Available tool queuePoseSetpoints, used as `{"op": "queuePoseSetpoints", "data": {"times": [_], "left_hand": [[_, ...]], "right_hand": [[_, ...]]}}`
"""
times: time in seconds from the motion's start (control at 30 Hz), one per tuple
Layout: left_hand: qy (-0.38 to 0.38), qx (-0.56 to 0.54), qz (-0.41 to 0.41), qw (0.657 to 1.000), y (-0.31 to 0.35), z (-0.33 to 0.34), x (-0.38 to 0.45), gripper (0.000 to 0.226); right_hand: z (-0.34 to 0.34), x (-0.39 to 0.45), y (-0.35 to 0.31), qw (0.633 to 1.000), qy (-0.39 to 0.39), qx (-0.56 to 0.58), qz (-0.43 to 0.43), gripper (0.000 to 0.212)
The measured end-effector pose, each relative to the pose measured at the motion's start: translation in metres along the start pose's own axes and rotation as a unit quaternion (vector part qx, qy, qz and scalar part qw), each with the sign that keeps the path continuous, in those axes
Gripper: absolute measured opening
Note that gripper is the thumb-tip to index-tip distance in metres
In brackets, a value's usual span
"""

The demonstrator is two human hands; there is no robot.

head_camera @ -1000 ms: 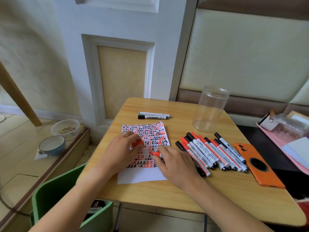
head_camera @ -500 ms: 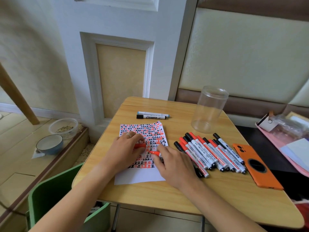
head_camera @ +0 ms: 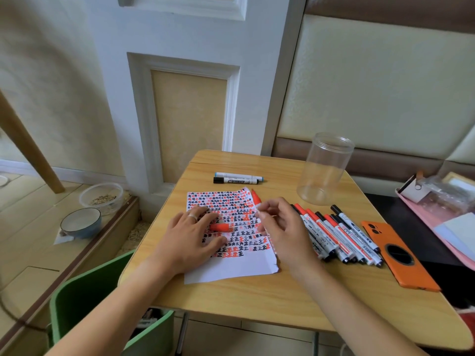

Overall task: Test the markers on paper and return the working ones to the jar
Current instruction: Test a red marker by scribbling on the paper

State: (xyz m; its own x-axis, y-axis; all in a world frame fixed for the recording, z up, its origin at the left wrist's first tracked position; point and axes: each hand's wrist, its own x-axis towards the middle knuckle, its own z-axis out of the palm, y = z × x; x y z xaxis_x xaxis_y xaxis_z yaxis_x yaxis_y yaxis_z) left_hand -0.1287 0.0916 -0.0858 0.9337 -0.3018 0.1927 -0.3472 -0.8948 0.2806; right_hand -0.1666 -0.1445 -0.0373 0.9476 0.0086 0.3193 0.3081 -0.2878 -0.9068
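- Left hand (head_camera: 191,233) lies on the paper (head_camera: 231,263), palm down, fingers mostly straight; a red cap (head_camera: 220,227) sits at the fingertips, touching them. Whether the fingers pinch the cap or only rest against it, cannot tell.
- Ring (head_camera: 192,216) visible on one left finger.
- Right hand (head_camera: 281,228) is at the right edge of the paper, fingers loosely curled, thumb and forefinger near each other. A red marker (head_camera: 256,199) lies just beyond the fingertips, its red end pointing away from the person; contact between fingers and marker cannot be confirmed.
- Paper lies flat on the table (head_camera: 282,299), its upper part covered with rows of red and black marks, the lower strip blank.
- Jar (head_camera: 324,168): clear, upright, open top, nothing inside, standing at the far right of the table.
- Marker row (head_camera: 339,236): red- and black-capped markers lying side by side between the right hand and an orange phone (head_camera: 399,255).
- Two more markers (head_camera: 237,178), one blue-capped and one black-capped, lie parallel beyond the paper's far edge.
- Green chair (head_camera: 84,304) stands at the table's near left.
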Motion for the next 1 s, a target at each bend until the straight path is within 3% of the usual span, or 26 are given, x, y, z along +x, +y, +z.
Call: {"op": "queuePoseSetpoints", "data": {"times": [0.13,0.2,0.43,0.63,1.0], "left_hand": [[0.001,-0.003,-0.002,1.000,0.000,0.000,-0.001,0.092],[-0.002,-0.001,-0.007,1.000,0.002,-0.001,-0.001,0.091],[-0.016,0.011,-0.028,0.999,0.003,0.000,0.000,0.094],[-0.007,0.014,-0.034,0.999,0.004,0.000,0.000,0.093],[-0.018,0.018,-0.029,0.999,0.003,-0.003,0.001,0.095]], "right_hand": [[0.003,0.002,0.000,0.968,-0.017,0.215,0.129,0.039],[0.002,0.002,0.001,0.948,-0.029,0.277,0.153,0.043],[0.016,-0.003,0.001,0.977,-0.073,0.182,0.080,0.007],[0.023,-0.009,0.008,0.985,-0.116,0.097,0.088,0.005],[0.010,-0.016,0.014,0.995,-0.047,-0.023,0.081,0.019]]}}
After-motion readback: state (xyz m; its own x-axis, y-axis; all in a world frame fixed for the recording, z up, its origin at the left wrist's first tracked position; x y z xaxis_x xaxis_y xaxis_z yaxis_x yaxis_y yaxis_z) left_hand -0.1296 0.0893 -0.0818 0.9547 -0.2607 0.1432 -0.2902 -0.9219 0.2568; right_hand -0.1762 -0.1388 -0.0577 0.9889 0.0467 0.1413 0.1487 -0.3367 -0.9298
